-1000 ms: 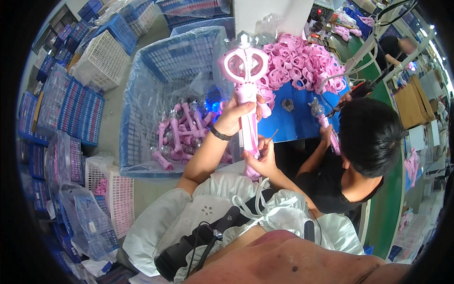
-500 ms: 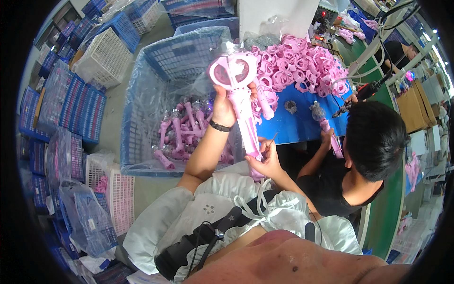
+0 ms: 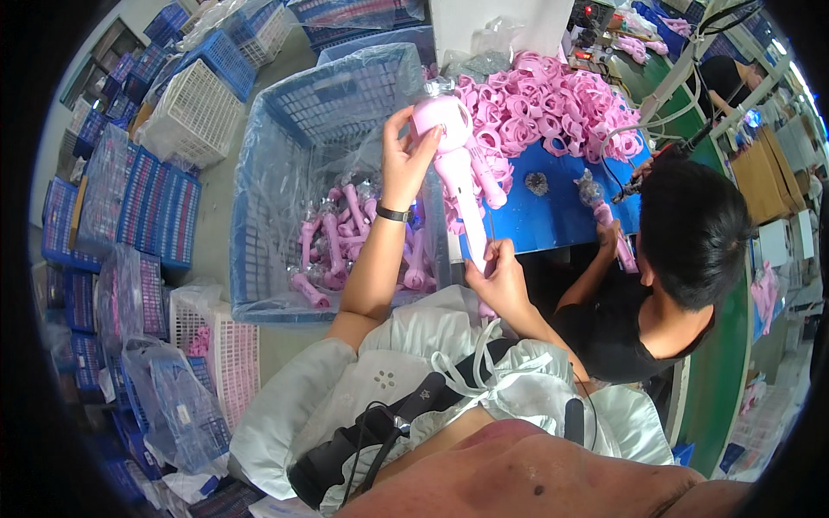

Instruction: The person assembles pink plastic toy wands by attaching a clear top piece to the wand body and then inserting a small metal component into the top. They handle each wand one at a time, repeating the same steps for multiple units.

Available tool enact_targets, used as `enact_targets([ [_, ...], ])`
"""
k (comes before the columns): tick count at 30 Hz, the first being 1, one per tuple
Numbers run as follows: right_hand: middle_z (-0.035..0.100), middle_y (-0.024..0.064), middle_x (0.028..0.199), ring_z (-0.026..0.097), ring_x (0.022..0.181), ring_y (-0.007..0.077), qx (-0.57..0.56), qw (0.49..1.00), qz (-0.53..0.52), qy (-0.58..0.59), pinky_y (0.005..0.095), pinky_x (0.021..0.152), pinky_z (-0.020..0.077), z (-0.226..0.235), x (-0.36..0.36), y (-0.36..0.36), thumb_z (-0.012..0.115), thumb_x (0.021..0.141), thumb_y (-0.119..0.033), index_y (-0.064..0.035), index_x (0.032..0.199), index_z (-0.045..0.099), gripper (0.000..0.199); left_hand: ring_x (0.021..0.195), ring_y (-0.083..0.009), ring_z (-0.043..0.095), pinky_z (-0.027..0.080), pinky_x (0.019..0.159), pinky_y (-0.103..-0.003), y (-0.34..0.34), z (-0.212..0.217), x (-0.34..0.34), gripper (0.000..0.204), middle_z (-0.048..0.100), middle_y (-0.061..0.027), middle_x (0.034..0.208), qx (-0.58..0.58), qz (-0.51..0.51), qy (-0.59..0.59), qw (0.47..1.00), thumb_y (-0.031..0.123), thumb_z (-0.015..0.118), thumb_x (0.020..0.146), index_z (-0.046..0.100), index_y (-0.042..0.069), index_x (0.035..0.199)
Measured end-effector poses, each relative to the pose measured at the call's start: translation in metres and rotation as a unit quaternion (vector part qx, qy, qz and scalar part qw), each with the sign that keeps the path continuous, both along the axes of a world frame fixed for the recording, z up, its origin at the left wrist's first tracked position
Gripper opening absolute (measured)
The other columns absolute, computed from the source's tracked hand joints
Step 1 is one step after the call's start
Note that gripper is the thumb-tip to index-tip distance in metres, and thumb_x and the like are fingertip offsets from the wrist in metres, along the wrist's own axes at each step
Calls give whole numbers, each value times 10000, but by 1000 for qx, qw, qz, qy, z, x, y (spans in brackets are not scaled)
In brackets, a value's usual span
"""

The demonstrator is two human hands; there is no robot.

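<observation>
I hold a pink toy wand upright in front of me, its rounded head up and a clear piece on top. My left hand is closed round the wand's head, thumb across its smooth pink face. Lower down, my right hand pinches the handle near its bottom end. Something thin and dark sticks up by the right fingers, too small to name. Just beyond the wand, another pink handle lies at the edge of the blue table.
A plastic-lined blue crate with several pink wands stands at left. Pink ring-shaped parts are heaped on the table. At right a co-worker holds a wand and a tool. White crates stand further left.
The wand has been turned about: its head showed a windowed face, now a smooth pink side. My left hand has shifted up onto the head; the right stays low on the handle.
</observation>
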State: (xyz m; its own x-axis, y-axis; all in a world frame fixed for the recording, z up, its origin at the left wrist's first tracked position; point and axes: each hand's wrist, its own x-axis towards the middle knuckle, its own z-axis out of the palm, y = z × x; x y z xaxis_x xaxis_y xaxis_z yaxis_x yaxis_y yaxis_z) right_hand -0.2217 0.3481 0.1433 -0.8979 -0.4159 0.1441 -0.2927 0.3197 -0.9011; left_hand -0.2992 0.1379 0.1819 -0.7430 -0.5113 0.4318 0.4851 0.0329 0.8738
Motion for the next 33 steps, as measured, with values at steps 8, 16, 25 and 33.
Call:
enact_targets([
  [8,560,188,725,598,601,347,12,999,4,-35,385,544,464,-2,-1,2,695,761,-205,-27,900,367,398,934,-210,618,525,749,-289,-6,-13,-10,508,531,-163,1102,-95,33,-42,994,51,664,812,362,-47,1209],
  [16,549,171,663,579,542,307,12,1000,5,-21,364,515,456,-5,-4,4,688,760,-217,-35,878,380,377,937,-211,620,529,751,-293,-7,-5,-9,493,544,-176,1078,-96,11,-45,994,39,643,823,347,-50,1207],
  [25,550,154,639,596,540,284,16,1000,-5,-13,344,510,461,-3,-2,9,707,751,-225,-36,886,391,392,1013,-209,589,509,825,-297,-1,-1,-2,495,516,-155,1147,-58,-6,4,998,46,653,827,360,-38,1217],
  [33,574,138,672,625,561,264,15,999,-3,50,330,510,479,-12,-3,12,722,743,-208,-35,863,385,397,1028,-204,581,493,861,-297,4,-2,7,500,499,-166,1191,-41,-4,5,999,12,640,820,353,-11,1229],
])
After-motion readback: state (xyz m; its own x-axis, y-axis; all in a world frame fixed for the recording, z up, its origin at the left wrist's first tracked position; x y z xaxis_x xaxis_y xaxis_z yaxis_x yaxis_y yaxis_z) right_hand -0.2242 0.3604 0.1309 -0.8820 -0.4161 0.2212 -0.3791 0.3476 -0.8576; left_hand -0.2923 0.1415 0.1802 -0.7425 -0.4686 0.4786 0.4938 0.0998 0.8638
